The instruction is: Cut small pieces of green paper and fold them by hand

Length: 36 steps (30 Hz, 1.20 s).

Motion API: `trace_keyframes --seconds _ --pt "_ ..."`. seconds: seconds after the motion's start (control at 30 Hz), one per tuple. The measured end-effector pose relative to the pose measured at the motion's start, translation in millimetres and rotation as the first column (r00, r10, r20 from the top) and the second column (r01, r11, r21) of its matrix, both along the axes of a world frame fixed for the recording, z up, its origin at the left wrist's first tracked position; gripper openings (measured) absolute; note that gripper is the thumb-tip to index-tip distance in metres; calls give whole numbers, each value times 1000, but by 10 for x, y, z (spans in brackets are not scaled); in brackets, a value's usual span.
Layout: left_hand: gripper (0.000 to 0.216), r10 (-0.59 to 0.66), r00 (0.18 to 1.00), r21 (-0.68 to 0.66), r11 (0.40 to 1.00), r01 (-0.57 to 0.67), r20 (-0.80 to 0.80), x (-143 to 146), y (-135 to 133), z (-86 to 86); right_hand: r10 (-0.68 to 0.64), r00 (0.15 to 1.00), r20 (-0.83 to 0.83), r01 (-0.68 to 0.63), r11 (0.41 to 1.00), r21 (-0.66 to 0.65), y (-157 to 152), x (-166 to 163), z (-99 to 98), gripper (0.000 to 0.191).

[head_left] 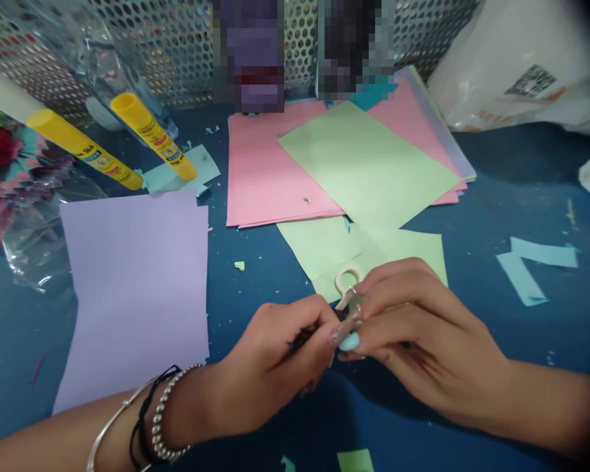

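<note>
Clearly sharing the grip, the left hand [275, 367] and right hand [423, 341] both pinch a small cream loop-handled tool [345, 301], probably scissors, above green paper [398, 246] on the surface [491, 216], steadying it.

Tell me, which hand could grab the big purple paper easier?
Probably the left hand. The purple paper lies on its side, right by its wrist. The right hand is farther off, above the green paper, and would have to cross over. Both hands pinch a cream-looped tool.
</note>
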<state>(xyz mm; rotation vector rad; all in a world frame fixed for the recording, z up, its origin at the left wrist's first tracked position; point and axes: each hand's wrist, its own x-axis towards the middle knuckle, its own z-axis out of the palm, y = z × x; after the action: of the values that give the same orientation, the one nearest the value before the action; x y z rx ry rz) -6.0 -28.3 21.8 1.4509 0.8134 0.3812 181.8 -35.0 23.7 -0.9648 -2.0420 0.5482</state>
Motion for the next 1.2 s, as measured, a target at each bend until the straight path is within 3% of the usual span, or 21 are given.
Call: trace_keyframes --seconds 0.37,0.57,0.7,0.83,1.0,1.2 --pt "21 -138 990 43 990 136 44 -37 10 27 -5 995 -101 -4 996 -87 -12 7 -14 8" --pt "19 -35 999 115 993 37 -12 -24 -37 -29 -21 986 -164 -10 983 -185 -26 -20 -73 8" --pt "14 -53 997 199 978 61 -49 -18 -41 -44 -25 984 -178 -19 970 -243 -32 -9 -111 19" --pt "15 -46 996 217 974 62 -75 -7 -18 -17 -16 981 -191 -41 956 -289 -39 2 -114 16" --pt "16 -45 987 167 983 71 -151 12 7 35 -47 951 -305 -93 898 -430 -18 -24 -105 5" --pt "13 -9 996 195 981 26 -89 0 -29 10 -77 933 -351 -127 843 -522 10 -36 -101 6"
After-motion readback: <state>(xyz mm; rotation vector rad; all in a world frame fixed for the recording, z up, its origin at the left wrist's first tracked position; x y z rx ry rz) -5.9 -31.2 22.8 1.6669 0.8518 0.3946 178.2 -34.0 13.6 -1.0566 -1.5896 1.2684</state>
